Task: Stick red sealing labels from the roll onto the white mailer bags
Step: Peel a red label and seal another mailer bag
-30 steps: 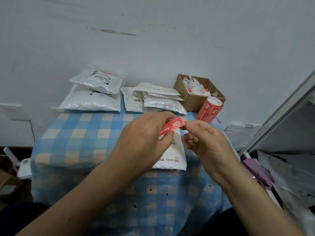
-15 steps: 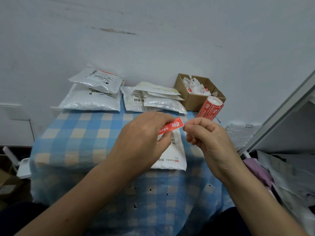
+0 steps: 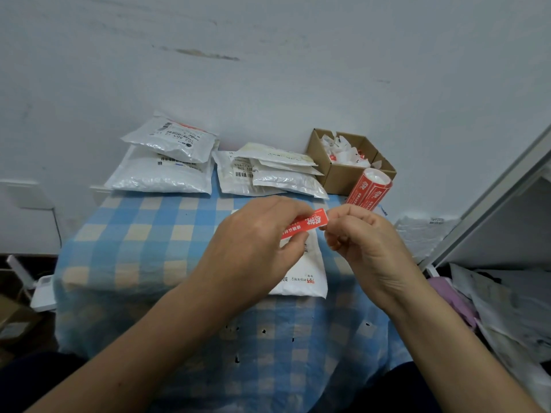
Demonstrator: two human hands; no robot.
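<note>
the left hand [image 3: 253, 242] pinches one red label [image 3: 307, 225] at its left end; the right hand [image 3: 366, 245], fingers curled, nips the other end, likely freeing the backing. one white mailer bag [image 3: 311, 269] lies on the worktop [image 3: 134, 239] just beneath. next, the label must land flat on it. one roll [image 3: 369, 189] and one box [image 3: 337, 177] sit at 1 o'clock; a pile of two [image 3: 167, 174] at 11, a pile of at least three [image 3: 268, 180] at 12.
</note>
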